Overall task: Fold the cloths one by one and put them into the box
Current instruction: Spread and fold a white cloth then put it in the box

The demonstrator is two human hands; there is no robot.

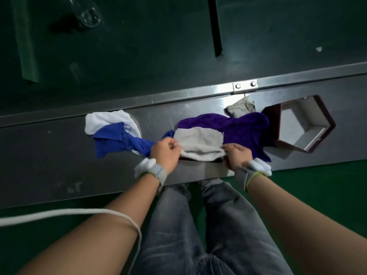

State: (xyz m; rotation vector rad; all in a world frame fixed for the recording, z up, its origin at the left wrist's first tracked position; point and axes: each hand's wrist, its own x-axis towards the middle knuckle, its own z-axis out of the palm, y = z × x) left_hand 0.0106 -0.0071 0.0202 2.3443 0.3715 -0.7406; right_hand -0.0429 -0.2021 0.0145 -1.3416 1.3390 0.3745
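A cream cloth (199, 142) lies in the middle of the steel table (49, 159), on top of a purple cloth (242, 128). My left hand (165, 152) pinches the cream cloth's near left corner, and my right hand (237, 156) pinches its near right corner. A blue cloth (117, 139) and a white cloth (105, 119) lie to the left. A small grey cloth (239, 108) sits behind the purple one. The hexagonal dark box (301, 126), open with a white inside, stands at the right and holds nothing.
A raised metal rail with a bolted bracket (245, 86) runs along the table's far edge. Beyond it a clear plastic bottle (86, 14) lies on a dark surface. A white cable (79, 213) crosses my left forearm. The floor is green.
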